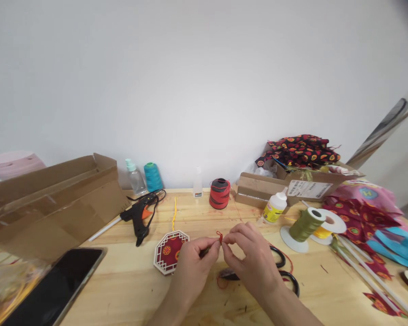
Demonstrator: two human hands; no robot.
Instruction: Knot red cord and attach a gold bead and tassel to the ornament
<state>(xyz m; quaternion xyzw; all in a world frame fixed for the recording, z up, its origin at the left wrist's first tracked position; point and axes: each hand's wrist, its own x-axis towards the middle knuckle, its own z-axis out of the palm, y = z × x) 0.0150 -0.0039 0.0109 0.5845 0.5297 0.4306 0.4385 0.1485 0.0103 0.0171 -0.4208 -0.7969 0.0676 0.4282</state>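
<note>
Both hands meet over the wooden table (204, 217) near its front edge. My left hand (194, 265) and my right hand (249, 256) each pinch a thin red cord (219, 237), whose small loop stands up between the fingertips. More of the cord trails under the hands. Just left of my left hand lies an octagonal white-framed ornament (169, 251) with red patterned fabric and a yellow cord. Black-handled scissors (285, 269) lie under and to the right of my right hand.
A black glue gun (139, 216), phone (54, 287) and open cardboard box (51, 203) sit at left. Behind are a clear bottle (135, 177), teal thread cone (153, 177), red spool (219, 193), glue bottle (274, 208), olive ribbon spool (306, 225), a fabric-filled box (299, 181) and white sticks (367, 276).
</note>
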